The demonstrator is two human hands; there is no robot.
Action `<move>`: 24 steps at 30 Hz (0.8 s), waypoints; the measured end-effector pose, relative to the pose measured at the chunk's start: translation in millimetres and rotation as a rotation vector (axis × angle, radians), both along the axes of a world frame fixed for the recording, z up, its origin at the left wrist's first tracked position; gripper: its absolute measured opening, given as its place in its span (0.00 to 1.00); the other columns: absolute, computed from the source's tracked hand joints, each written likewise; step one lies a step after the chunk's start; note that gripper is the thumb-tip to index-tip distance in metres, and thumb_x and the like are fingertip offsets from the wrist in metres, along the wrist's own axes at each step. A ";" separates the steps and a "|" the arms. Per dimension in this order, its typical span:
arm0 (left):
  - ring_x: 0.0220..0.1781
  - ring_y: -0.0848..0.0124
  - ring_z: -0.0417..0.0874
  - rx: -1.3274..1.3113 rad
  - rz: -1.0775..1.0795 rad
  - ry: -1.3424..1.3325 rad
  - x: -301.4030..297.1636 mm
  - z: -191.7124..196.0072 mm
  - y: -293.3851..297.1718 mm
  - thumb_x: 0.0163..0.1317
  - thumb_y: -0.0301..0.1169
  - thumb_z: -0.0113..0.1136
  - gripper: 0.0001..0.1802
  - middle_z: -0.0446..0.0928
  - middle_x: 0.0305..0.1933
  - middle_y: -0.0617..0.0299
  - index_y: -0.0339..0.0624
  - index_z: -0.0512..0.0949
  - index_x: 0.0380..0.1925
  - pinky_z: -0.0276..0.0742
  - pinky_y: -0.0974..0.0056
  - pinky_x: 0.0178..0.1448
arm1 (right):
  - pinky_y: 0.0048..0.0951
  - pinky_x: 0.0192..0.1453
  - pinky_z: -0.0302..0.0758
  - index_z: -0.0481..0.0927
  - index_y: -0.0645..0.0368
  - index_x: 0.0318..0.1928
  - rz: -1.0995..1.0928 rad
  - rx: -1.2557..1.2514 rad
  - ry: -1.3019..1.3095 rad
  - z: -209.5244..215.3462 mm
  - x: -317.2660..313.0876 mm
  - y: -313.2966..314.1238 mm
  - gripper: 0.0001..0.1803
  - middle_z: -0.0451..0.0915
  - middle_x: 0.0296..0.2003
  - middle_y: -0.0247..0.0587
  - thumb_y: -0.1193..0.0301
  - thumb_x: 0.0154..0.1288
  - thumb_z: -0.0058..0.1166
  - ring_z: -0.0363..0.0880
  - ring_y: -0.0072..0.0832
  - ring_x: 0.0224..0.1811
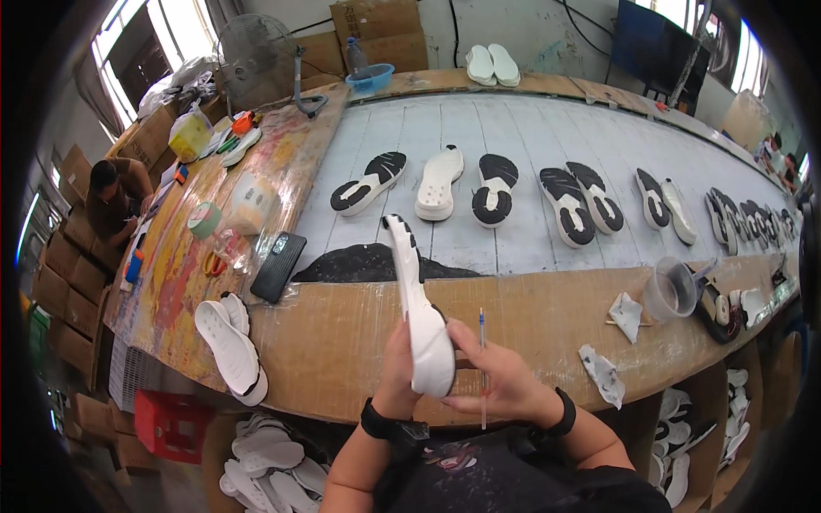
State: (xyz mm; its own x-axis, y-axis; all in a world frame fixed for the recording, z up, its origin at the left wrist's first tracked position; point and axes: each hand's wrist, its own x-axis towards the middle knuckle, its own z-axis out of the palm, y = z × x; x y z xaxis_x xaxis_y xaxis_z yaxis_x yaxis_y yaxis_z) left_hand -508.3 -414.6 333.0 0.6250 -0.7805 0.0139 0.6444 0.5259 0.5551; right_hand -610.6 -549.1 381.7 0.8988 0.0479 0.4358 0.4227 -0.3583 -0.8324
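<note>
A white shoe sole with black tread pieces (425, 333) is held upright on its edge in front of me, toe end pointing away. My left hand (397, 363) is closed around its left side near the heel, its fingers mostly hidden behind the sole. My right hand (505, 376) pinches the heel from the right with thumb and forefinger. A thin pen-like stick with a blue end (483, 342) stands upright at the right hand's fingers, seemingly held between them. To the left, a pair of white soles (229, 346) lies stacked at the bench edge.
Several soles (494, 190) stand in a row on the grey conveyor belt (547, 120). A phone (280, 267), a jar with green lid (208, 224), a clear plastic cup (670, 289) and crumpled white cloths (602, 376) lie around. Boxes of soles (265, 462) are below; a person (120, 201) works at left.
</note>
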 end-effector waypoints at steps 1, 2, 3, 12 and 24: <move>0.42 0.69 0.76 0.034 0.017 -0.062 -1.5 -7.0 0.7 0.66 0.32 0.41 0.14 0.71 0.43 0.58 0.40 0.64 0.49 0.75 0.65 0.43 | 0.25 0.50 0.73 0.58 0.63 0.60 0.033 0.018 0.006 -0.2 -0.5 1.9 0.40 0.59 0.60 0.55 0.77 0.45 0.62 0.71 0.37 0.52; 0.40 0.69 0.76 0.068 0.033 -0.124 -2.8 -19.7 0.8 0.65 0.32 0.41 0.13 0.72 0.42 0.58 0.40 0.65 0.48 0.76 0.65 0.41 | 0.24 0.47 0.75 0.62 0.64 0.58 -0.011 0.016 -0.031 -0.9 0.7 3.2 0.33 0.67 0.55 0.53 0.83 0.48 0.54 0.73 0.34 0.51; 0.39 0.69 0.76 0.103 0.047 -0.185 -2.4 -29.6 2.0 0.65 0.31 0.42 0.13 0.72 0.41 0.58 0.40 0.65 0.48 0.76 0.65 0.40 | 0.24 0.46 0.75 0.63 0.64 0.57 0.016 0.092 0.013 -5.9 1.1 1.0 0.31 0.69 0.52 0.51 0.84 0.49 0.52 0.74 0.33 0.49; 0.64 0.66 0.56 0.439 -0.575 -0.517 13.4 -13.8 -24.5 0.62 0.34 0.49 0.35 0.52 0.65 0.56 0.42 0.45 0.64 0.53 0.62 0.66 | 0.24 0.43 0.74 0.73 0.67 0.46 -0.502 0.441 0.314 -55.7 -2.0 -76.4 0.13 0.79 0.37 0.43 0.73 0.65 0.43 0.77 0.24 0.38; 0.64 0.51 0.56 1.905 0.282 -1.634 362.6 -51.9 -58.3 0.40 0.54 0.65 0.49 0.56 0.63 0.45 0.39 0.59 0.59 0.56 0.52 0.63 | 0.21 0.36 0.74 0.75 0.68 0.42 -0.643 0.522 0.427 -84.5 5.3 -106.6 0.10 0.79 0.32 0.44 0.76 0.62 0.46 0.77 0.22 0.30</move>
